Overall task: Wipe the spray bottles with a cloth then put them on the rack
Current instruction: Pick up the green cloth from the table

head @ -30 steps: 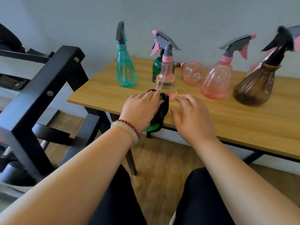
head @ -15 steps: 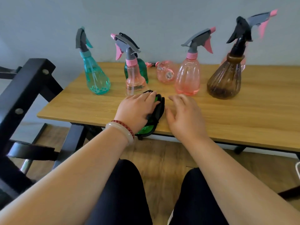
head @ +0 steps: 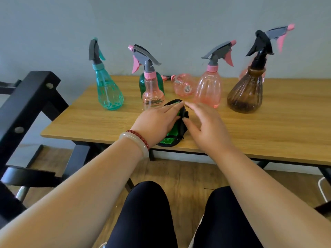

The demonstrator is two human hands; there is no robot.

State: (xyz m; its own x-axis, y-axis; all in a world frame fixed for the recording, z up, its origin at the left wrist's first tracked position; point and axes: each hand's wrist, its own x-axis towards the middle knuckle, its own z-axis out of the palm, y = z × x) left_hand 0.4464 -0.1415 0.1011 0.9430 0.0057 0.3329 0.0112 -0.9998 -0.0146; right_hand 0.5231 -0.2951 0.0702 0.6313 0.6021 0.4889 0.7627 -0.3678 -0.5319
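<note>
One rack [head: 26, 108] stands left of the hands; the worktop [head: 286, 122] lies under them, bottles [head: 207, 90] just beyond. Left hand [head: 157, 122] lies flat on the cloth [head: 170, 140]; right hand [head: 206, 126] beside it, loose, empty. Lifting the cloth carelessly could topple the nearest bottle [head: 153, 93], which stands almost touching the fingertips [head: 176, 105].

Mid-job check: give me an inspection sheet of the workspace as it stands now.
Surface: wooden table.
Job's things: teal bottle, green bottle, small pink bottle, tall pink bottle, brown bottle upright; seventh bottle behind it; fallen pink bottle lies on its side; cloth at front edge; black rack left.
Clutter: nothing seen.
Grippers: left hand flat on cloth; right hand open beside it.
Cables: nothing seen.
Surroundings: grey wall, wooden floor.
</note>
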